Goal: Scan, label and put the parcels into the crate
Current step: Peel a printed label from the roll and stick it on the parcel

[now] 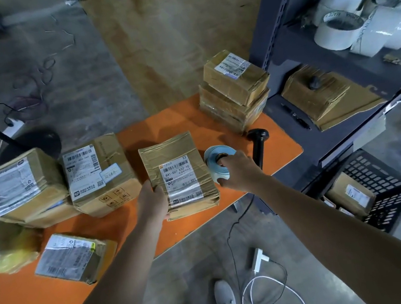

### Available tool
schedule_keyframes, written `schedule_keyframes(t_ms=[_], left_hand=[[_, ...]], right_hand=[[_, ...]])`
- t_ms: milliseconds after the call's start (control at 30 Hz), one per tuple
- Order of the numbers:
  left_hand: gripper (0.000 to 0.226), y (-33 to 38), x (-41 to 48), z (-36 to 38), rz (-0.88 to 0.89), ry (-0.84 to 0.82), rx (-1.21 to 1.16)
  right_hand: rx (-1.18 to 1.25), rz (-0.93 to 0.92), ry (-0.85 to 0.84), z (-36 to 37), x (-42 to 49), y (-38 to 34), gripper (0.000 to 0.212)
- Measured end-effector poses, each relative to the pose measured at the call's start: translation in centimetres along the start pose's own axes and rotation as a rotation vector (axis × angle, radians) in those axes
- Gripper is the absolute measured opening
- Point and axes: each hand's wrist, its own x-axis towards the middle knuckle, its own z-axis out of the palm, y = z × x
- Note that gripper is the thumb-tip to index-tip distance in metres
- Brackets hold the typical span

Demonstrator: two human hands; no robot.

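the parcel (179, 175) i'm working on lies flat in the middle of the frame on the orange desk (159, 124), with its white barcode label facing up. my left grip (150, 200) is at the parcel's lower left edge and clamped on it, thumb on the top face and the fingers tucked under the side. just right of the parcel, touching or nearly touching its right edge, sits the label roll (219, 162). my right grip (238, 169) is closed on that roll, with a finger hooked into the dark core and the thumb pressed on the lower rim. the black scanner (258, 143) lies on the desk just beyond the roll, toward the right, and neither grip touches it.

the black crate (371, 166) stands on the floor at the lower right of the frame, well apart from the held parcel, and there are boxes already inside it. a stack of parcels (234, 90) sits at the desk's far end, right of centre and above. more parcels (99, 173) crowd the left side of the desk. white tape rolls (368, 12) fill the shelf in the upper right.
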Motion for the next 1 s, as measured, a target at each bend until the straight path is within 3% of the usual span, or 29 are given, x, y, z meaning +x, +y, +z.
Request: schedule_keyframes(t_ms=[100,200,300,500,567,633,700,767,867,1000], left_hand=[[0.033,0.0,0.2,0.0,0.016,0.011,0.018],[0.035,0.0,0.4,0.2,0.015,0.028,0.017],[0.032,0.2,0.5,0.6,0.015,0.036,0.020],[0.035,1.5,-0.5,1.2,-0.027,0.003,-0.019],[0.044,2.2,-1.5,1.4,0.035,0.037,0.154],[0.050,2.7,-2.7,1.8,0.208,0.151,0.363],[0.045,4.1,-3.7,2.1,0.373,0.189,0.428],[0.035,6.3,-4.0,2.3,0.367,0.088,0.285],[0.023,9.6,-4.1,1.7,0.063,-0.116,-0.255],[0.029,11.4,-4.2,0.8,-0.064,-0.271,-0.571]], right_hand=[[-0.056,0.006,0.030,0.3,0.4,0.2,0.059],[-0.109,0.014,-0.024,-0.1,1.2,0.3,0.043],[0.002,0.028,-0.042,-1.0,1.6,0.5,0.032],[0.307,0.094,0.138,-4.3,0.1,1.7,0.017],[0.443,0.117,0.163,-5.7,-0.7,1.7,0.018],[0.527,0.124,0.186,-7.1,-1.4,1.2,0.016],[0.574,0.111,0.226,-8.2,-2.1,0.6,0.026],[0.638,0.071,0.244,-9.0,-2.8,-0.1,0.029],[0.787,0.003,0.198,-9.8,-3.7,-1.2,0.016],[0.846,-0.055,0.080,-10.1,-4.6,-2.5,0.022]])
